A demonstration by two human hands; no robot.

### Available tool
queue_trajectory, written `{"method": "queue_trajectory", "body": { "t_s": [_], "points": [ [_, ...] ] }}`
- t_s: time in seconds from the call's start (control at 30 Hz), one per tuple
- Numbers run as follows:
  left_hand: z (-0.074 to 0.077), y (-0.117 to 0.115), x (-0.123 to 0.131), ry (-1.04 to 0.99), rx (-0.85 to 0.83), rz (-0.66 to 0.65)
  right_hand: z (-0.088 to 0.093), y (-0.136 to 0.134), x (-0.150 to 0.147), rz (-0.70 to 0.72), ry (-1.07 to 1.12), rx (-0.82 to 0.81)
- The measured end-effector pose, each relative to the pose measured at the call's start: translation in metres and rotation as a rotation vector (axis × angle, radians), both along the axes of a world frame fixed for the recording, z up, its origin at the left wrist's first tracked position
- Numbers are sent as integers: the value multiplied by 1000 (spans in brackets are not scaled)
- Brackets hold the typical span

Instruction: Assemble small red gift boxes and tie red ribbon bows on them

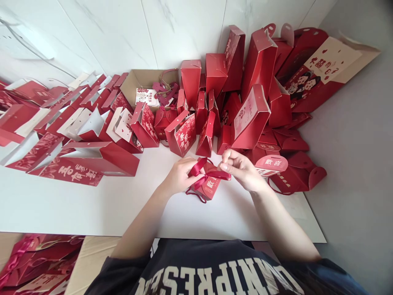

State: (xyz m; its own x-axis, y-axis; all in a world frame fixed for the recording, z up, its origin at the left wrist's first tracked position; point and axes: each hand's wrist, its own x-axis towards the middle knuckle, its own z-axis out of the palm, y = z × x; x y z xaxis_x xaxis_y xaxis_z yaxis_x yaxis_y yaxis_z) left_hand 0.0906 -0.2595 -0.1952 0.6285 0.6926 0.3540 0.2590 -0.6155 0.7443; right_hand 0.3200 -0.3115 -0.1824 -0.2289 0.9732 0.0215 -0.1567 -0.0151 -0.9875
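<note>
A small red gift box [208, 186] with pale characters on its face sits on the table below my hands. Across its top runs a dark red satin ribbon [213, 173], formed into loops. My left hand [181, 175] is closed on the ribbon's left side, thumb and fingers pinching it. Just above the ribbon's right loop, my right hand [242, 170] has thumb and index finger drawn together in a pinch; what lies between the fingertips I cannot make out. A twisted red cord handle [196, 196] hangs at the box's lower left.
Red paper gift bags [119, 157] stand in rows on the left. Taller red bags and boxes [250, 114] crowd the back and right. An open cardboard box [130, 88] holds cards and ribbon. The white table [129, 209] meets a grey wall [353, 172] on the right.
</note>
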Motion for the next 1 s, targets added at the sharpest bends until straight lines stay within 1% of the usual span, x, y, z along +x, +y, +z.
{"method": "queue_trajectory", "body": {
  "t_s": [0.07, 0.1, 0.17, 0.2, 0.27, 0.37, 0.4, 0.47, 0.57, 0.63, 0.7, 0.77, 0.87, 1.0],
  "points": [
    [0, 1, -1, 3, -1, -12, 7, -5, 8, 10, 39, -27],
    [-1, 1, -1, 4, 1, -11, 12, -9, 14, 38, 37, -32],
    [-2, 2, -2, 7, 4, 5, 23, -18, 30, 85, 0, -34],
    [-2, 3, -2, 7, 7, 18, 29, -23, 38, 58, -41, -15],
    [-3, 3, -3, -3, 14, 37, 39, -32, 54, -3, -165, 1],
    [-4, 3, -2, -21, 32, 29, 46, -36, 61, 46, -511, -26],
    [-4, 3, -2, -22, 39, 27, 45, -35, 59, 56, -613, -3],
    [-4, 3, -2, -18, 53, 32, 39, -30, 47, 39, -749, 104],
    [-3, 2, -2, -12, 62, 52, 24, -19, 23, -15, -781, 230],
    [-3, 2, -2, -9, 69, 60, 14, -13, 9, -38, -793, 272],
    [-3, 1, -1, -2, 87, 68, 8, -9, 0, -48, -811, 296],
    [-3, 1, -1, 2, 107, 78, 7, -7, -5, -26, -814, 314],
    [-2, 2, -1, 0, 116, 79, 12, -6, -8, 25, -798, 340],
    [-3, 4, -2, -16, 84, 55, 18, -5, -8, 6, -769, 331]
  ]
}}
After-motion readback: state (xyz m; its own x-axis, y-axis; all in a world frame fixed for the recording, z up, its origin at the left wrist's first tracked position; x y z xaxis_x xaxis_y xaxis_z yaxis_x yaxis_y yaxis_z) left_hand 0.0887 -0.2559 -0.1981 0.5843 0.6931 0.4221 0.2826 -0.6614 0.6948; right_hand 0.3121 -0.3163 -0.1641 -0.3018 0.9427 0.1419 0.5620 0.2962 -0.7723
